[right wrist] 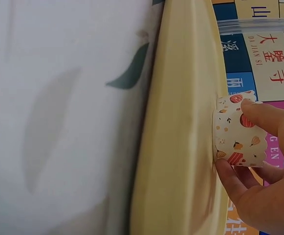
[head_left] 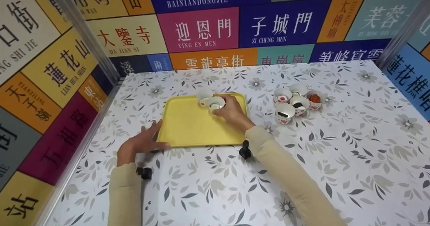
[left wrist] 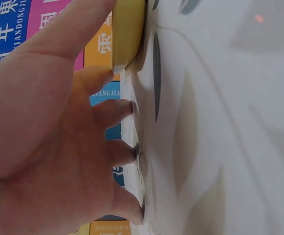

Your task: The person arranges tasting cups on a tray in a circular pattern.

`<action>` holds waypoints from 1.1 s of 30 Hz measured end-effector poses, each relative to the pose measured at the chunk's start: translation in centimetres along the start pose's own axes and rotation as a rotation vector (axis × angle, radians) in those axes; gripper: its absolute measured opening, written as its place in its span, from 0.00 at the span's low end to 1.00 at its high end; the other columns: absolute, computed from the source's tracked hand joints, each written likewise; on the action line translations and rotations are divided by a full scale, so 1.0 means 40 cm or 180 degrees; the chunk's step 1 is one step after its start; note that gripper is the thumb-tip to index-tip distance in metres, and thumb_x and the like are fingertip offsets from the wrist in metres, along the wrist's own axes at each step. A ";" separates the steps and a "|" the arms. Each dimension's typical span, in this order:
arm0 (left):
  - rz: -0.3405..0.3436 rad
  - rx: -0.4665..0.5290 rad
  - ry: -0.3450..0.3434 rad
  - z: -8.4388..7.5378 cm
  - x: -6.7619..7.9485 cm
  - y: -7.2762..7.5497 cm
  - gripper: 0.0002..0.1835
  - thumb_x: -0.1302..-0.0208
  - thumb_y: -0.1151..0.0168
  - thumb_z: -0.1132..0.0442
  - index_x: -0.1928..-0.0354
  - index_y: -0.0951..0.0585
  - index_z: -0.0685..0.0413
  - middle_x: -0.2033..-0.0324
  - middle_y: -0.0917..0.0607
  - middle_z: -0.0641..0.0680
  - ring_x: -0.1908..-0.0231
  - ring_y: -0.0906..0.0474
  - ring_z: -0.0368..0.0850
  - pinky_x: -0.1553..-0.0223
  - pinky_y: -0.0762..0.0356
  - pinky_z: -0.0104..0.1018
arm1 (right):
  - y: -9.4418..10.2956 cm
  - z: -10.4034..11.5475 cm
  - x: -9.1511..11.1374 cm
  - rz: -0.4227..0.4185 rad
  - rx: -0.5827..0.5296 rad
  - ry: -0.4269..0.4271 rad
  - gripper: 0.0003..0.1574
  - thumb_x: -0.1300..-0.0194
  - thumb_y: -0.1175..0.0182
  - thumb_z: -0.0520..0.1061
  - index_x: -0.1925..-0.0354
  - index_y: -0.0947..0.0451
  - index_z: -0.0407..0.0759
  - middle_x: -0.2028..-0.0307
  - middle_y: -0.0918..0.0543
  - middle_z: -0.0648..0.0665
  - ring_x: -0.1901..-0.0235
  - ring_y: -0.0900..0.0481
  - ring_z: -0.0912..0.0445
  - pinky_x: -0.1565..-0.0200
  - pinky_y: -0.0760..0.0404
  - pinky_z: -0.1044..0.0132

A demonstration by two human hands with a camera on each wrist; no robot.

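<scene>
In the head view, my right hand (head_left: 232,111) holds a patterned paper cupcake cup (head_left: 216,103) over the back part of a yellow tray (head_left: 188,128). Thumb and fingers grip the cup's sides; in the right wrist view that same paper cup (right wrist: 237,131) stands upright close against the tray's surface. Another paper cup (head_left: 204,98) sits on the tray just behind and left of it. My left hand (head_left: 142,142) rests at the tray's front left corner, fingers spread and straight. In the left wrist view its fingertips touch the table beside the tray's edge (left wrist: 127,34).
To the right of the tray stands a cluster of several paper cups (head_left: 285,113), some with dark or white contents, one with an orange-red filling (head_left: 315,99). A floral cloth (head_left: 208,185) covers the table. Panels with coloured signs (head_left: 198,29) close off the back and sides.
</scene>
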State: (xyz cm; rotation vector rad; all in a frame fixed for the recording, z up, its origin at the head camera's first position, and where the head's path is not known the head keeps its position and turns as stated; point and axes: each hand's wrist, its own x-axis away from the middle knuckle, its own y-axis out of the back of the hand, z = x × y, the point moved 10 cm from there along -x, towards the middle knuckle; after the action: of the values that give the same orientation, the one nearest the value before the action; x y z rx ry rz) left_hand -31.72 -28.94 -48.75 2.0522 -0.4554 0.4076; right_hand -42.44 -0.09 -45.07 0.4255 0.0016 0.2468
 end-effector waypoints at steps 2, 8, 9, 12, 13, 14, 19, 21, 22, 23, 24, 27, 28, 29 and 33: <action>0.0004 -0.0019 -0.0033 -0.003 0.004 0.001 0.64 0.47 0.33 0.30 0.20 0.66 0.31 0.20 0.68 0.56 0.23 0.81 0.67 0.28 0.71 0.74 | -0.003 0.002 -0.001 0.0004 0.0016 0.0022 0.39 0.41 0.29 0.37 0.33 0.30 0.37 0.43 0.20 0.39 0.50 0.22 0.50 0.46 0.21 0.58; 0.0007 0.0000 0.0033 -0.001 0.008 0.002 0.64 0.48 0.33 0.29 0.20 0.66 0.30 0.20 0.68 0.54 0.23 0.80 0.66 0.28 0.71 0.74 | -0.005 0.004 -0.001 -0.0039 -0.0019 0.0022 0.37 0.42 0.28 0.37 0.35 0.28 0.38 0.44 0.19 0.40 0.49 0.21 0.51 0.45 0.21 0.59; 0.0006 0.0013 0.0069 0.001 0.007 0.001 0.64 0.49 0.33 0.29 0.21 0.66 0.28 0.19 0.68 0.53 0.23 0.80 0.65 0.28 0.71 0.74 | -0.002 0.003 0.000 -0.0063 -0.0025 0.0004 0.38 0.43 0.27 0.37 0.35 0.28 0.38 0.45 0.19 0.39 0.49 0.21 0.50 0.44 0.21 0.58; 0.0004 0.0039 0.0133 0.004 0.007 0.000 0.64 0.50 0.33 0.28 0.21 0.65 0.25 0.19 0.68 0.50 0.22 0.80 0.64 0.28 0.72 0.74 | 0.006 -0.001 0.003 -0.0131 0.0002 -0.0077 0.43 0.45 0.25 0.38 0.33 0.31 0.37 0.43 0.21 0.37 0.49 0.22 0.49 0.44 0.21 0.58; 0.0006 0.0039 0.0129 0.003 0.007 0.000 0.64 0.50 0.33 0.28 0.21 0.65 0.25 0.19 0.68 0.50 0.22 0.80 0.64 0.28 0.72 0.74 | 0.009 -0.003 0.004 -0.0145 0.0022 -0.0116 0.45 0.45 0.25 0.39 0.32 0.33 0.37 0.42 0.23 0.36 0.48 0.22 0.48 0.44 0.21 0.57; 0.0008 0.0042 0.0129 0.003 0.006 -0.001 0.64 0.50 0.33 0.28 0.21 0.65 0.25 0.19 0.68 0.50 0.22 0.80 0.64 0.28 0.72 0.74 | 0.012 -0.005 0.004 -0.0147 0.0036 -0.0163 0.47 0.45 0.25 0.41 0.31 0.34 0.37 0.40 0.24 0.36 0.47 0.23 0.48 0.43 0.22 0.57; 0.0003 -0.0004 0.0040 -0.002 0.006 0.001 0.64 0.50 0.34 0.27 0.21 0.65 0.28 0.19 0.68 0.53 0.23 0.80 0.66 0.28 0.73 0.73 | 0.029 -0.009 0.007 -0.0101 -0.0003 -0.0321 0.52 0.43 0.25 0.46 0.27 0.40 0.41 0.34 0.30 0.37 0.36 0.29 0.45 0.37 0.24 0.53; 0.0004 -0.0014 0.0033 -0.003 0.006 0.000 0.65 0.50 0.34 0.27 0.21 0.66 0.29 0.20 0.68 0.53 0.23 0.81 0.66 0.28 0.73 0.73 | 0.038 -0.010 0.012 -0.0102 -0.0043 -0.0318 0.53 0.42 0.26 0.47 0.26 0.42 0.42 0.34 0.31 0.38 0.34 0.31 0.45 0.36 0.25 0.53; 0.0005 -0.0019 0.0035 -0.003 0.006 0.000 0.65 0.50 0.34 0.27 0.21 0.66 0.29 0.20 0.68 0.52 0.23 0.81 0.66 0.27 0.73 0.73 | 0.043 -0.010 0.015 -0.0113 -0.0074 -0.0305 0.53 0.42 0.26 0.47 0.26 0.42 0.42 0.34 0.32 0.38 0.33 0.32 0.45 0.36 0.25 0.53; 0.0011 -0.0018 0.0037 -0.003 0.006 -0.001 0.65 0.50 0.33 0.27 0.21 0.66 0.29 0.20 0.68 0.53 0.23 0.81 0.66 0.27 0.73 0.73 | 0.049 -0.010 0.018 -0.0137 -0.0091 -0.0295 0.53 0.41 0.27 0.47 0.26 0.42 0.43 0.34 0.32 0.38 0.33 0.32 0.46 0.35 0.26 0.53; 0.0013 -0.0011 0.0039 -0.003 0.006 -0.001 0.65 0.50 0.33 0.28 0.21 0.65 0.30 0.19 0.68 0.53 0.23 0.81 0.66 0.27 0.73 0.73 | 0.056 -0.010 0.021 -0.0175 -0.0098 -0.0280 0.51 0.41 0.27 0.47 0.26 0.41 0.43 0.34 0.32 0.39 0.33 0.32 0.46 0.35 0.26 0.53; 0.0024 0.0011 0.0064 -0.002 0.007 -0.004 0.65 0.50 0.33 0.28 0.21 0.66 0.29 0.20 0.69 0.52 0.23 0.81 0.65 0.28 0.73 0.73 | 0.077 -0.001 0.030 -0.0344 -0.0174 -0.0187 0.46 0.39 0.28 0.45 0.28 0.38 0.43 0.35 0.30 0.39 0.34 0.30 0.45 0.34 0.26 0.55; 0.0020 0.0023 0.0075 -0.001 0.007 -0.003 0.65 0.49 0.32 0.29 0.21 0.65 0.29 0.20 0.69 0.52 0.23 0.81 0.65 0.27 0.73 0.73 | 0.084 0.005 0.034 -0.0401 -0.0214 -0.0141 0.44 0.39 0.29 0.44 0.29 0.36 0.43 0.35 0.29 0.39 0.34 0.29 0.45 0.34 0.26 0.55; 0.0015 0.0025 0.0062 -0.003 0.007 -0.003 0.65 0.49 0.32 0.29 0.21 0.65 0.30 0.20 0.68 0.53 0.23 0.81 0.65 0.28 0.73 0.73 | 0.091 0.011 0.037 -0.0463 -0.0249 -0.0086 0.43 0.39 0.29 0.44 0.30 0.35 0.43 0.36 0.28 0.38 0.35 0.29 0.45 0.34 0.26 0.55; 0.0008 0.0036 0.0041 -0.007 0.007 -0.003 0.64 0.47 0.32 0.31 0.20 0.65 0.31 0.20 0.68 0.54 0.23 0.81 0.66 0.28 0.73 0.74 | 0.115 0.032 0.052 -0.0635 -0.0450 0.0084 0.39 0.39 0.29 0.41 0.33 0.31 0.41 0.37 0.25 0.38 0.36 0.27 0.46 0.34 0.26 0.56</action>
State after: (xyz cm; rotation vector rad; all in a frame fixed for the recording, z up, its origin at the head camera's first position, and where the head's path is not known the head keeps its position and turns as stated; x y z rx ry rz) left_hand -31.45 -28.69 -48.56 2.0591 -0.4489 0.4255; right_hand -41.43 3.94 -41.90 0.2788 0.0518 0.0554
